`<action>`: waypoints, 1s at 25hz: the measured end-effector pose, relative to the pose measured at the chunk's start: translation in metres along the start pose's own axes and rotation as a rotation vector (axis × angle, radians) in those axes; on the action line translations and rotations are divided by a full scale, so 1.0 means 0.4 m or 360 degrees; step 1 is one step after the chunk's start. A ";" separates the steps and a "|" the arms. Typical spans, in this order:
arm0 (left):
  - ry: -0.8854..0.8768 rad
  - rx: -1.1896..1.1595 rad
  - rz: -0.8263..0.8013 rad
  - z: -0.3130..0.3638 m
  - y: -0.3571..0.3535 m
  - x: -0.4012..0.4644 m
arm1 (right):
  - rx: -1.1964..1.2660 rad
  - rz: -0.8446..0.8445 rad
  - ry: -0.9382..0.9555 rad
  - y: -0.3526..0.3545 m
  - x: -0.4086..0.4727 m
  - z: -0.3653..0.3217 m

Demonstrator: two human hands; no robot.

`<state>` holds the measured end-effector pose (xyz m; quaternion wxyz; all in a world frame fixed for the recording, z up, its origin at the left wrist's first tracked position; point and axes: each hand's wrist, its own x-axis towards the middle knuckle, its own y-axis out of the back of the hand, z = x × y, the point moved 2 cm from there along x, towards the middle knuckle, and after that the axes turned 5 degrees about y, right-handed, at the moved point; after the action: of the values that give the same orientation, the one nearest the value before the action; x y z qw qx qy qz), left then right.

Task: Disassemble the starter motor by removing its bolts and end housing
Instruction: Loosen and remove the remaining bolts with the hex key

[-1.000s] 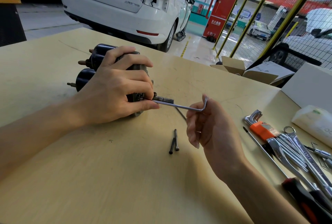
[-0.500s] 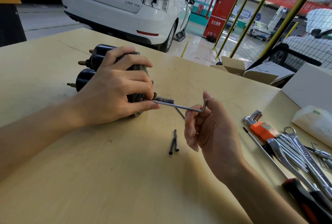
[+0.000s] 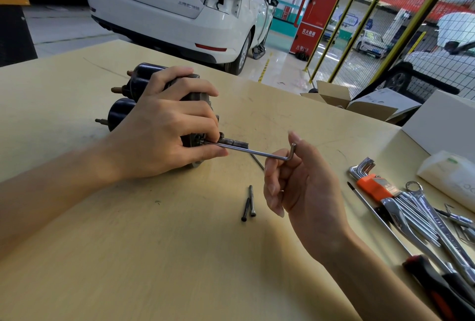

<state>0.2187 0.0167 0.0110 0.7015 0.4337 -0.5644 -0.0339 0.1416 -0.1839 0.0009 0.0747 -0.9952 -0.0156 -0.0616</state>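
Observation:
The starter motor (image 3: 120, 112), two black cylinders joined to a grey end housing, lies on the wooden table (image 3: 128, 256). My left hand (image 3: 164, 125) grips it from above, with thumb and fingertips at the bolt on the housing's near face. A silver L-shaped hex key (image 3: 257, 152) has its long arm seated in that bolt. My right hand (image 3: 300, 184) pinches the key at its bend, and the short arm points up beside my raised index finger. Two removed long bolts (image 3: 249, 202) lie side by side on the table below the key.
At the right lie a hex key set in an orange holder (image 3: 372, 184), several chrome wrenches (image 3: 424, 217), a thin rod (image 3: 377, 217) and a red-and-black handled tool (image 3: 442, 287). A white box (image 3: 442, 125) and a plastic bag (image 3: 452, 176) sit at the far right edge.
My right hand has turned the hex key a little, so its short arm stands more upright, and my index finger has straightened. The left hand and the motor have stayed put.

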 end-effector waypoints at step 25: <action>-0.0002 -0.0004 -0.0003 0.003 -0.001 0.001 | -0.0081 -0.0022 0.0059 0.001 -0.006 -0.001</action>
<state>0.2183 0.0155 0.0111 0.7018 0.4333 -0.5643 -0.0356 0.1393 -0.1844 0.0008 0.0492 -0.9953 -0.0196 -0.0809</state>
